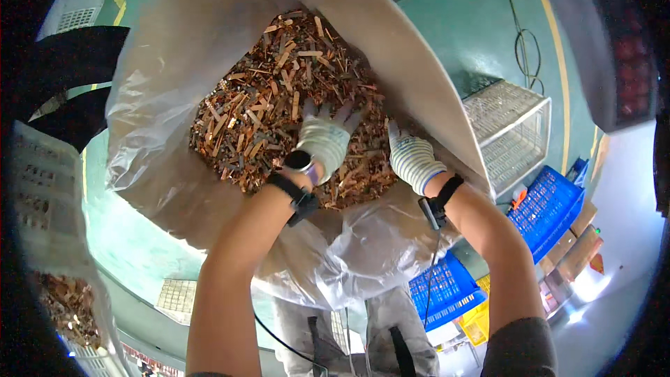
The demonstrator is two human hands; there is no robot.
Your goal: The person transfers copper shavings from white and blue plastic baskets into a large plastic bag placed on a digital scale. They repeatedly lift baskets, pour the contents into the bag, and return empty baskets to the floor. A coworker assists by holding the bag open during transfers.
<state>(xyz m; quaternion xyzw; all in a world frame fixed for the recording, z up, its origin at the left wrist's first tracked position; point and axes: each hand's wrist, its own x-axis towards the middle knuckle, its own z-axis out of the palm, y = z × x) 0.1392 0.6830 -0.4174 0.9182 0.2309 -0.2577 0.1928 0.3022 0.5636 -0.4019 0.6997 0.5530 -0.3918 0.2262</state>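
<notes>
A large plastic-lined bag (157, 132) holds a heap of copper-coloured and grey metal scrap pieces (265, 108), many of them thin strips. My left hand (325, 141), in a white striped knit glove, rests on the heap with its fingers spread. No piece is visibly gripped in it. My right hand (413, 159), in a matching glove, is at the heap's right edge beside the bag's inner wall. Its fingers reach forward, some hidden behind the hand. Black straps circle both wrists, and a watch (299, 161) sits on the left one.
A white plastic crate (513, 132) stands on the green floor to the right. Blue baskets (548, 213) and a yellow basket (475, 322) lie nearer me. Another bag with scrap (70, 307) is at the lower left. A cable (523, 52) lies coiled on the floor.
</notes>
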